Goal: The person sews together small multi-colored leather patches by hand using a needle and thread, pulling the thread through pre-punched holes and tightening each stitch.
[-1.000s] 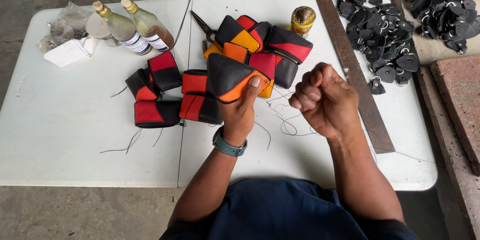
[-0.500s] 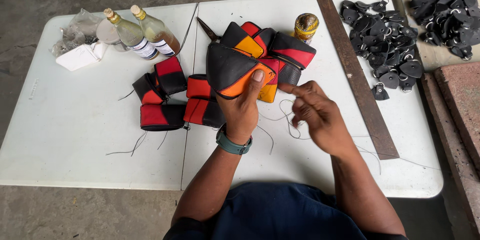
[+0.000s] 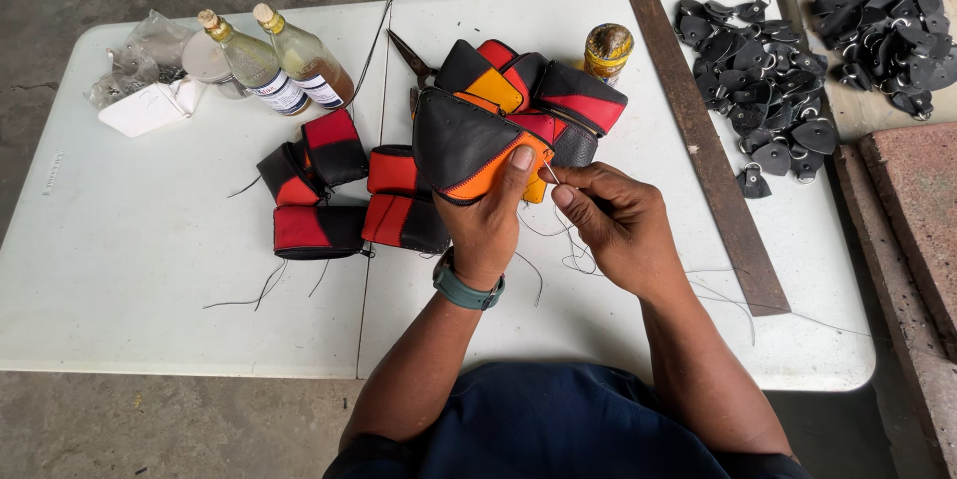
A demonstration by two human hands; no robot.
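At the near edge of the white table (image 3: 150, 300), two bare arms reach out from a dark blue shirt. The left hand (image 3: 485, 225) wears a green watch (image 3: 467, 287) on its wrist. Its fingers are wrapped around a black and orange pouch (image 3: 464, 145) and hold it up just above the table, with the thumb pressed on the orange edge. The right hand (image 3: 608, 218) is just beside it. Its fingers are pinched tight on a thin needle (image 3: 549, 172) right at the pouch's edge. Loose thread (image 3: 558, 250) lies on the table under both hands.

A little farther out, to the left, four red and black pouches (image 3: 344, 195) lie close together. Behind the held pouch is a heap of more pouches (image 3: 543, 95) in red, orange and black. Scissors (image 3: 411, 58) lie touching that heap on its left side. A small round tin (image 3: 607, 48) stands just right of the heap. A long rusty metal bar (image 3: 693, 130) runs across the table at a slant.

At the far left stand two glass bottles (image 3: 274, 65) with corks, next to a crinkly clear bag (image 3: 135, 60) and a white box (image 3: 145, 110). At the far right, many small black pieces (image 3: 763, 70) lie in a pile, and more of them lie beyond the table.
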